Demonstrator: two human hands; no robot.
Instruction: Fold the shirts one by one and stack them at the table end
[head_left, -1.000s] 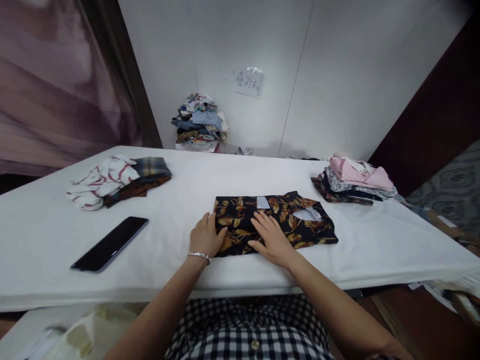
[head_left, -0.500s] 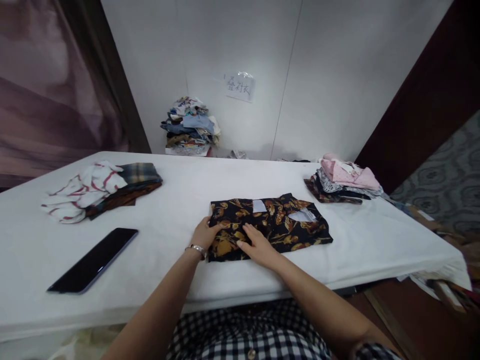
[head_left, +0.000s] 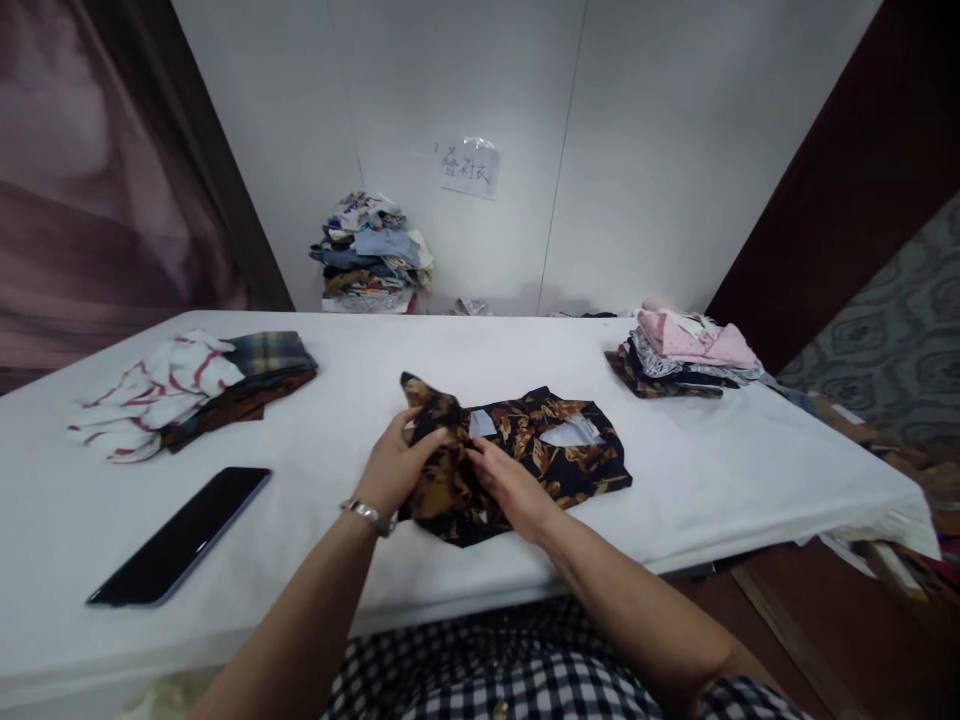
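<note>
A black shirt with a gold-brown leaf pattern (head_left: pixel 585 465) lies part-folded in front of me, its collar opening to the right. My left hand (head_left: pixel 397 465) is closed on the shirt's left end, thumb on top, and holds that end up off the table. The raised cloth bends over toward the right. Against the crease rests my right hand (head_left: pixel 514 490), its fingers stretched out and touching the cloth, fingertips partly hidden by it. A pale patch, likely a label or paper (head_left: pixel 482 423), shows near the shirt's upper edge.
The white-covered table (head_left: pixel 360 370) bears a dark phone or tablet (head_left: pixel 184 535) at left. Behind that lie rumpled clothes (head_left: pixel 165 385); a folded clothes stack (head_left: pixel 686 350) sits at right. Beyond the far edge are a taller clothes pile (head_left: pixel 371 250) and a wall sign (head_left: pixel 469 170).
My left hand has gripped the shirt's left end and lifted it, bending it rightward. My right hand stays on the shirt, fingers now at the crease. The view has shifted slightly.
</note>
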